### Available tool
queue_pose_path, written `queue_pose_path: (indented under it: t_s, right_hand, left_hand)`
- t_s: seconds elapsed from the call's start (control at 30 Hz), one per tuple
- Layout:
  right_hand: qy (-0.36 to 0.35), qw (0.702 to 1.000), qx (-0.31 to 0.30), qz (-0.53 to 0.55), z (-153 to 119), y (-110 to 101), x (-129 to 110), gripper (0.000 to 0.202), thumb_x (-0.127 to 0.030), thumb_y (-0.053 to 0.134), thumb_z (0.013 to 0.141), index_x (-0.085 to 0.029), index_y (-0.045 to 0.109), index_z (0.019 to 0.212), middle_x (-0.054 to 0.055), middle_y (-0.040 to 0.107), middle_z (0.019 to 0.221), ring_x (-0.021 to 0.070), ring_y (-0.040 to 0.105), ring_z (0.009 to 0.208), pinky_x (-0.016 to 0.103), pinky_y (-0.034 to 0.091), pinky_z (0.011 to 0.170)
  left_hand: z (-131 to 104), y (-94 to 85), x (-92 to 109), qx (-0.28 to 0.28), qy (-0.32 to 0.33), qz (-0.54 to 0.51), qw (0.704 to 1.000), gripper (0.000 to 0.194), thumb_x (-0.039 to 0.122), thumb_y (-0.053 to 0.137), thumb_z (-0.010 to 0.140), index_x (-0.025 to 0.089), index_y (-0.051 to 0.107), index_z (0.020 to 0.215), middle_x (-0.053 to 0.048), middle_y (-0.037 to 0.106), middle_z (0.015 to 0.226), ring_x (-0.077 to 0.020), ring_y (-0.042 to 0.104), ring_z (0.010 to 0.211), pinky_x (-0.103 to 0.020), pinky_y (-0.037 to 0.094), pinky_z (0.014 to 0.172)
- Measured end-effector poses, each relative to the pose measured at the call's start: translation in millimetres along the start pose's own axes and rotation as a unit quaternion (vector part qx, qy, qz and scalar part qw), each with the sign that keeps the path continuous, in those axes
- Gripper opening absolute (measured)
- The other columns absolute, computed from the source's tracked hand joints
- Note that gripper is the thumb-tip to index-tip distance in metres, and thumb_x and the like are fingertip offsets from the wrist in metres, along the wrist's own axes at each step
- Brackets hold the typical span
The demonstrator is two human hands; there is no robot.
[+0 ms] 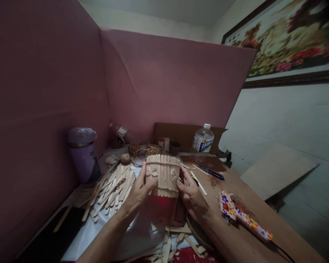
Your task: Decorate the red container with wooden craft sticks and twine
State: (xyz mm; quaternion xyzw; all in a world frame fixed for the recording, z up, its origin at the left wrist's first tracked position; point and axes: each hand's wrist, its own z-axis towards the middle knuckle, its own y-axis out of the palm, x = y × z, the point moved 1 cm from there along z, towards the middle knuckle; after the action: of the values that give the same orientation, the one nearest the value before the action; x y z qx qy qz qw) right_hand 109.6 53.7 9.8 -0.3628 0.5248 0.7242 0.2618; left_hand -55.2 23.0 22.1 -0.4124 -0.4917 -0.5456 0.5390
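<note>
A round holder made of upright wooden craft sticks (164,176) is held up in the middle of the view. Twine bands run around it near its top and bottom, and flower-like wooden pieces sit on its front. My left hand (144,186) grips its left side, thumb on the front. On the right side, my right hand (190,191) holds it with the thumb near the lower edge. The fingers behind the holder are hidden. A pile of loose craft sticks (116,190) lies left of my left hand.
A flower-patterned glue gun (244,215) and a dark blue cutter (214,173) lie at right. A plastic bottle (203,140) stands behind; a purple tumbler (84,157) stands at left. Twine balls (126,158) sit at the back, and stick scraps (181,237) near the front.
</note>
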Motion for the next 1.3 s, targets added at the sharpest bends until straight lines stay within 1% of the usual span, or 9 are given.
queue_pose_path:
  t_s: [0.17,0.4,0.57,0.63,0.77,0.87,1.07,1.17,1.3]
  right_hand:
    - [0.002,1.0,-0.003,0.005,1.6,-3.3,0.8,0.058,-0.023,0.075,0.066,-0.026,0.056,0.12,0.004,0.052,0.134,0.0242,0.045,0.125,0.042,0.033,0.108]
    - [-0.003,1.0,-0.011,0.004,3.3,-6.2,2.5,0.062,-0.023,0.076,0.066,-0.027,0.054,0.124,0.004,0.051,0.135,0.0247,0.044,0.126,0.043,0.032,0.108]
    - [-0.003,1.0,-0.004,0.011,3.4,-6.6,3.0,0.057,-0.021,0.075,0.066,-0.028,0.057,0.12,0.002,0.051,0.135,0.0242,0.042,0.128,0.042,0.031,0.109]
    - [-0.003,1.0,-0.008,0.007,3.3,-6.4,2.5,0.055,-0.022,0.075,0.067,-0.027,0.057,0.119,0.002,0.05,0.136,0.0241,0.041,0.129,0.042,0.031,0.108]
    - [-0.003,1.0,-0.017,0.007,4.1,-8.0,2.7,0.055,-0.023,0.074,0.069,-0.027,0.056,0.121,0.002,0.049,0.137,0.0239,0.04,0.129,0.042,0.032,0.108]
    - [0.005,1.0,-0.009,0.013,4.4,-8.8,3.2,0.058,-0.023,0.075,0.068,-0.027,0.055,0.122,0.003,0.051,0.136,0.0236,0.041,0.129,0.042,0.03,0.109]
    - [0.001,1.0,-0.002,0.007,3.2,-6.3,1.7,0.062,-0.024,0.076,0.065,-0.027,0.054,0.123,0.003,0.05,0.136,0.0247,0.043,0.126,0.043,0.031,0.108]
    - [-0.001,1.0,-0.02,0.003,3.1,-5.2,0.4,0.061,-0.025,0.074,0.069,-0.029,0.052,0.126,0.002,0.048,0.138,0.0234,0.042,0.128,0.041,0.032,0.107]
    - [-0.016,0.999,-0.049,0.0,3.4,-4.1,-1.1,0.068,-0.026,0.072,0.07,-0.031,0.045,0.132,0.002,0.046,0.139,0.023,0.038,0.13,0.041,0.033,0.107]
  left_hand:
    - [-4.8,1.2,9.4,-0.007,-0.013,0.038,0.999,0.088,0.046,0.054,0.08,0.011,0.006,0.146,-0.007,0.014,0.153,-0.023,0.01,0.14,-0.031,0.014,0.113]
    - [-8.8,0.0,14.0,-0.014,-0.016,0.056,0.998,0.084,0.046,0.052,0.082,0.016,0.007,0.146,-0.004,0.015,0.153,-0.0248,0.006,0.14,-0.035,0.012,0.113]
    - [-8.9,-2.3,11.0,-0.007,-0.006,0.032,0.999,0.08,0.042,0.055,0.081,0.019,0.014,0.146,-0.004,0.022,0.151,-0.026,0.006,0.14,-0.037,0.011,0.113]
    - [-7.9,-3.2,9.7,-0.01,-0.005,0.027,1.0,0.079,0.041,0.054,0.082,0.019,0.015,0.146,-0.003,0.022,0.151,-0.0257,0.006,0.14,-0.037,0.01,0.113]
    - [-5.5,-4.6,7.4,-0.014,-0.01,0.029,0.999,0.078,0.042,0.049,0.084,0.017,0.009,0.146,-0.002,0.021,0.151,-0.0242,0.007,0.14,-0.037,0.008,0.114]
    - [-4.7,-4.3,5.5,-0.021,-0.004,0.036,0.999,0.078,0.042,0.048,0.084,0.016,0.007,0.146,-0.002,0.017,0.152,-0.0236,0.007,0.141,-0.035,0.007,0.114]
    - [-5.2,0.8,2.7,-0.019,-0.001,0.018,1.0,0.087,0.044,0.055,0.082,0.017,0.003,0.146,-0.004,0.008,0.154,-0.0232,0.008,0.141,-0.033,0.013,0.113]
    - [-6.1,2.6,2.7,-0.025,0.009,-0.009,1.0,0.088,0.041,0.057,0.081,0.02,0.001,0.146,-0.005,0.01,0.154,-0.0225,0.01,0.141,-0.034,0.014,0.113]
    - [-6.9,3.1,3.6,-0.034,0.019,-0.035,0.999,0.088,0.038,0.058,0.081,0.022,-0.001,0.146,-0.004,0.011,0.155,-0.0224,0.009,0.141,-0.034,0.016,0.113]
